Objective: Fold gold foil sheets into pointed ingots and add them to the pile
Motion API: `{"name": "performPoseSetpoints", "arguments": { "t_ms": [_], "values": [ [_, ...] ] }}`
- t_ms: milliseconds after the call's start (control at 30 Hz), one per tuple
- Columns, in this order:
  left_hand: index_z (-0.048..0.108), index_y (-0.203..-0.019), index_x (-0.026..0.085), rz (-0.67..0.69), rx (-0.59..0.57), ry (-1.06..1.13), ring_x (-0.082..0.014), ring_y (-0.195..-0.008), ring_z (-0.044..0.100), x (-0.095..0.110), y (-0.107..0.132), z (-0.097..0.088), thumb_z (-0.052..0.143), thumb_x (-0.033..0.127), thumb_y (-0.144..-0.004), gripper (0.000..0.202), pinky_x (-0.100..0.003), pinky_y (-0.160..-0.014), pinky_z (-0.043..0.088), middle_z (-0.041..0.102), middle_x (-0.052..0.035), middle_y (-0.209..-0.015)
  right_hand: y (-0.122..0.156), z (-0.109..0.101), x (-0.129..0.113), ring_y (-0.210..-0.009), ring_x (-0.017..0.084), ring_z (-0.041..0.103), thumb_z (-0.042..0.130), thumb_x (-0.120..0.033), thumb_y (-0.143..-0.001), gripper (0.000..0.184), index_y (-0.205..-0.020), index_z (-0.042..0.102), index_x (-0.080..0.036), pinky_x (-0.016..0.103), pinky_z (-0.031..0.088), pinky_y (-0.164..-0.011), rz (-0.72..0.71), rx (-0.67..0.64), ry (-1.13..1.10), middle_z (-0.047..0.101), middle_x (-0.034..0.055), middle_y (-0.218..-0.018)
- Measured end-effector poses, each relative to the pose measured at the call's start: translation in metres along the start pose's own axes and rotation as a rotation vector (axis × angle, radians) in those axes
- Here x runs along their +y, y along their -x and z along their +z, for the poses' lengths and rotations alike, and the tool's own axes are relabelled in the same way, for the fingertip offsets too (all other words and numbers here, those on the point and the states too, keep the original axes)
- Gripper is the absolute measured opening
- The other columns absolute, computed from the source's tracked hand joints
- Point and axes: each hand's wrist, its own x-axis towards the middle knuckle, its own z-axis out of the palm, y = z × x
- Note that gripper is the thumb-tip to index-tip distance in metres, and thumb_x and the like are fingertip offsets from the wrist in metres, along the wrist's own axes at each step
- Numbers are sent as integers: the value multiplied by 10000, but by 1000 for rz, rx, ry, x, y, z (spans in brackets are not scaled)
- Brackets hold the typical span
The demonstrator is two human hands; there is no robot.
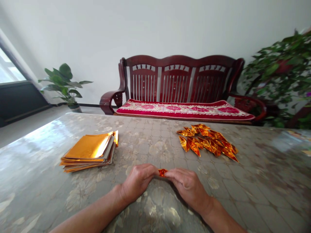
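Between my two hands is a small piece of folded gold foil paper (162, 172), mostly covered by the fingers. My left hand (141, 178) pinches its left end, and my right hand (188, 181) pinches the right end. Both hands are low over the table, close to its surface. To the left lies a stack of flat gold foil paper sheets (86, 147), its edges uneven. A loose pile of folded gold foil paper pieces (209, 140) with pointed ends sits beyond my right hand.
The table (136, 139) has a glossy, flower-patterned cover. Clear plastic (289, 140) lies at its right side. Behind stands a dark red wooden bench (176, 81) with a red floral cushion (184, 109). Potted plants (64, 84) flank it.
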Motion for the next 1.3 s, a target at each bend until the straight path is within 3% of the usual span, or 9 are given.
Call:
{"name": "performPoseSetpoints", "arguments": {
  "t_ms": [200, 400, 633, 1033, 1300],
  "values": [
    [696, -970, 238, -102, 78, 72, -125, -885, 691, -3, -2, 2, 554, 123, -922, 189, -200, -808, 508, 740, 7, -961, 1, -1, 0, -922, 177, 689, 564, -134, -934, 306, -1197, 661, -254, 295, 551, -826, -34, 68, 39, 731, 45, -1051],
    [664, -975, 222, -269, 130, 95, -113, -791, 686, -1, -7, 2, 607, 46, -820, 242, -194, -762, 517, 733, 41, -864, 0, 2, 4, -853, 167, 689, 564, -131, -927, 272, -1139, 685, -251, 273, 559, -765, 25, 117, 72, 726, 35, -957],
    [651, -991, 218, -262, 118, 85, -120, -816, 686, -4, -4, 3, 609, 38, -805, 262, -206, -779, 515, 724, 37, -886, 2, 1, 6, -925, 176, 695, 575, -121, -913, 291, -1162, 672, -237, 294, 566, -832, -1, 131, 130, 735, 44, -1034],
    [667, -843, 211, -130, 128, 60, -107, -849, 667, -9, -3, 5, 593, 53, -871, 177, -196, -792, 480, 705, 23, -904, 1, -3, 3, -919, 170, 700, 568, -102, -903, 297, -1155, 665, -225, 291, 571, -828, -50, 122, 140, 741, 45, -1032],
    [674, -863, 222, -140, 96, -8, -114, -833, 668, -10, -1, 3, 594, 68, -882, 174, -198, -770, 483, 709, 22, -895, 1, -7, 5, -891, 155, 685, 545, -94, -924, 264, -1093, 690, -236, 269, 545, -798, -66, 72, 125, 733, 38, -1014]
  ]
}}
